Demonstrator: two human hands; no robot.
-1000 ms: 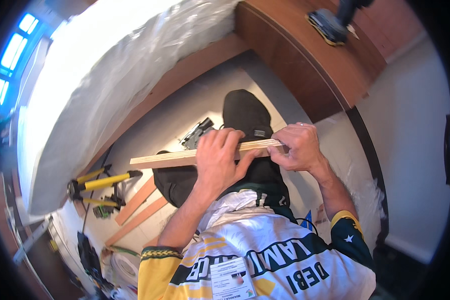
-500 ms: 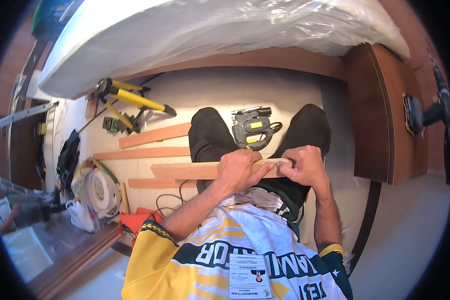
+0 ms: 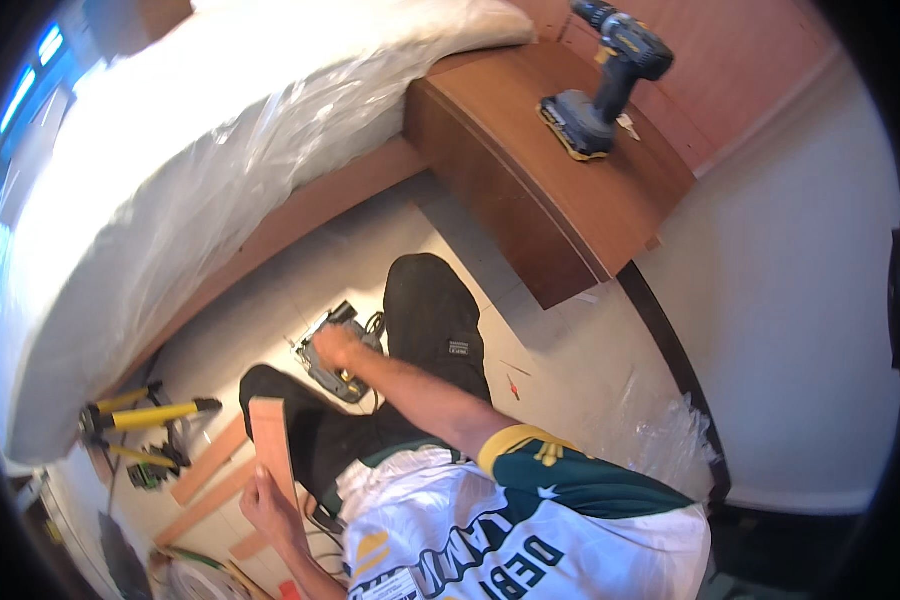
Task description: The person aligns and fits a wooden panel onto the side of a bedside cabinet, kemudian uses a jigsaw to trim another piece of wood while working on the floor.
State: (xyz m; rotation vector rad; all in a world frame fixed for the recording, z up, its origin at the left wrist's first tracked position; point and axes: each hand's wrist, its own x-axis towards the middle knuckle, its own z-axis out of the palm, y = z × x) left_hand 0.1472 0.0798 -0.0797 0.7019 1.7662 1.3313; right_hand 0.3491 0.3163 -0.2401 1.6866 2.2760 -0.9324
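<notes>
My left hand (image 3: 271, 508) is closed round a strip of wood (image 3: 274, 440), which stands tilted up beside my left knee. Between my knees, my right hand (image 3: 335, 346) is wrapped over the top of a grey and yellow jigsaw (image 3: 326, 375) on the floor. Part of the tool's handle is hidden by that hand. Several more wood strips (image 3: 210, 467) lie on the floor to my left.
A yellow-legged tripod (image 3: 160, 413) stands at the left, with a green and black device (image 3: 150, 472) beside it. A plastic-wrapped mattress (image 3: 200, 130) lies ahead. At the right, a cordless drill (image 3: 610, 95) stands on a brown wooden cabinet (image 3: 510, 190). Crumpled clear plastic (image 3: 675, 440) lies near the wall.
My right hand has let go of the wood strip and reached forward to the jigsaw. My left hand has swung the strip to the left and upright. The view has turned to the right.
</notes>
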